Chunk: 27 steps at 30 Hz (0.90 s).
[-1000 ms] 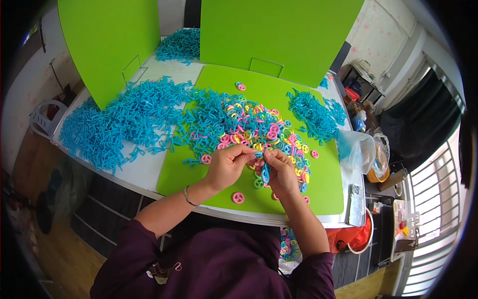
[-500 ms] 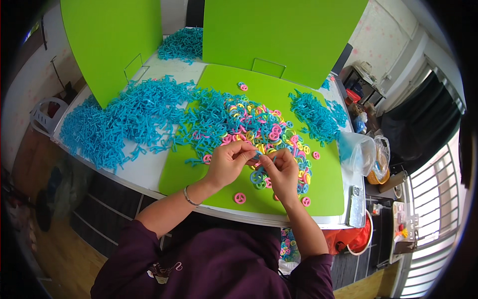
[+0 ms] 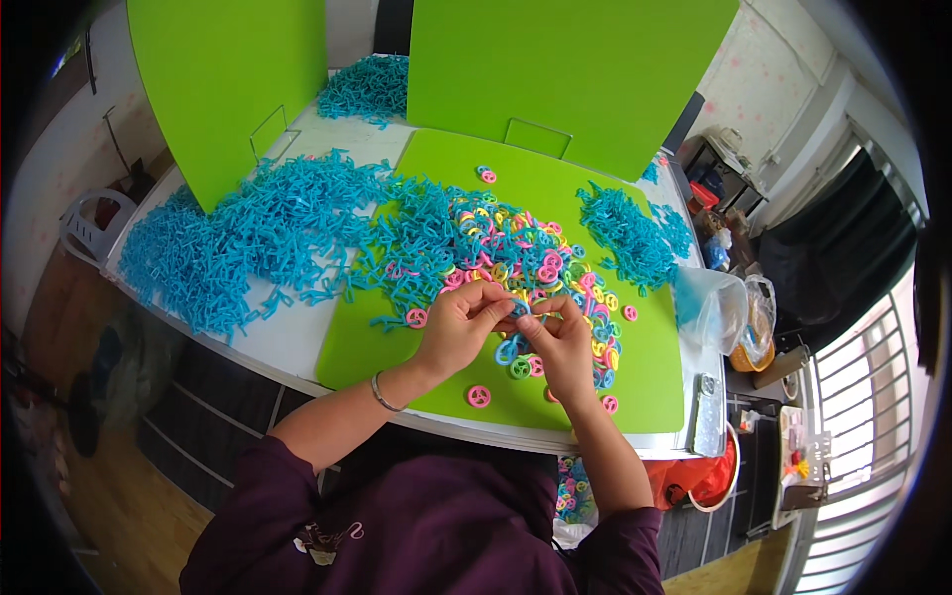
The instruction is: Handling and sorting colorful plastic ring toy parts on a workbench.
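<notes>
Blue plastic pieces (image 3: 268, 248) lie in a broad heap across the white table (image 3: 288, 342) at about nine o'clock from the hands, spilling onto the green mat (image 3: 645, 367) where they mix with small rings in pink, yellow and green (image 3: 535, 253); a second, smaller blue heap (image 3: 625, 228) sits at about one o'clock, and a third (image 3: 365, 89) lies far off at eleven, between the two upright green boards (image 3: 565, 69). Both hands meet over the near part of the mat, just at the six o'clock edge of the mixed pile. Left hand (image 3: 458, 327) is curled, fingers drawn in toward the thumb; right hand (image 3: 563, 347) is likewise closed to a pinch, and the two sets of fingertips press together on one small blue piece (image 3: 518, 309) — whether a ring is held with it I cannot tell, it is too small. A loose pink ring (image 3: 479, 396) lies on the mat at six o'clock from the hands, another (image 3: 417, 317) just by the left knuckles. To do this fitting well, I judge it best to keep the piece pinched close to the fingertips, hold the hands low over the mat so a dropped part lands near, and line the two parts up squarely before pressing — a skewed push would likely flick the small thing off into the heap
</notes>
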Each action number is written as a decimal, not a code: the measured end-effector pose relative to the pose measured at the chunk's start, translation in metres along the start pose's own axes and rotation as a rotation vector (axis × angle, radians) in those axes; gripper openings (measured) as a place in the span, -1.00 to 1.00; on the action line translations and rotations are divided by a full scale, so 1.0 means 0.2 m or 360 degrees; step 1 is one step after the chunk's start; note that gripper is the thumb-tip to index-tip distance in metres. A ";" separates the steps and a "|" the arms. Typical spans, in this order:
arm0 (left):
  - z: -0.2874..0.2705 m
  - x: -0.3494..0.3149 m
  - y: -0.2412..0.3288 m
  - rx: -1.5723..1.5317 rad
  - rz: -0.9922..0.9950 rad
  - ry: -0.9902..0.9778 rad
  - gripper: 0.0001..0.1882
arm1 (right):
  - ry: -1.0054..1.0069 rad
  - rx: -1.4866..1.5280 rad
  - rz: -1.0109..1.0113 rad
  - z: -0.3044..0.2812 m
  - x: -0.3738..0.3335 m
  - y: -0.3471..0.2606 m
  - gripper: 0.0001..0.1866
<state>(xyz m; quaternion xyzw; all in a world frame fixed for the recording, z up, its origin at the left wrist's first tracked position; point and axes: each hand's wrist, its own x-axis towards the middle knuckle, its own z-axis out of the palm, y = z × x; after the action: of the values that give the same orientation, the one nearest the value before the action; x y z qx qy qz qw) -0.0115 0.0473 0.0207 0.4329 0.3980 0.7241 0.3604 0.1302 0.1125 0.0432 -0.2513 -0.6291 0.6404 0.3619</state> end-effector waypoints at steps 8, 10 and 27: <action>0.00 -0.01 0.01 0.0395 0.0198 -0.0002 -0.89 | 0.0031 -0.0431 -0.0067 -0.02 -0.01 0.02 -0.75; 0.00 -0.01 0.01 0.0509 0.0262 -0.0015 -0.88 | 0.0032 -0.0472 -0.0074 -0.03 0.00 0.02 -0.74; -0.27 0.13 0.12 0.0906 0.0080 0.0252 -0.80 | -0.0612 -0.1121 -0.0441 -0.29 -0.32 -0.43 -0.74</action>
<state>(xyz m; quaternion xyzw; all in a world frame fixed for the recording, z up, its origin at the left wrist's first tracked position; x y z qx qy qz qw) -0.0743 0.0456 0.0346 0.4686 0.6010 0.6236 0.1743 0.2266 0.0942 0.1139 -0.1486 -0.8934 0.3669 0.2126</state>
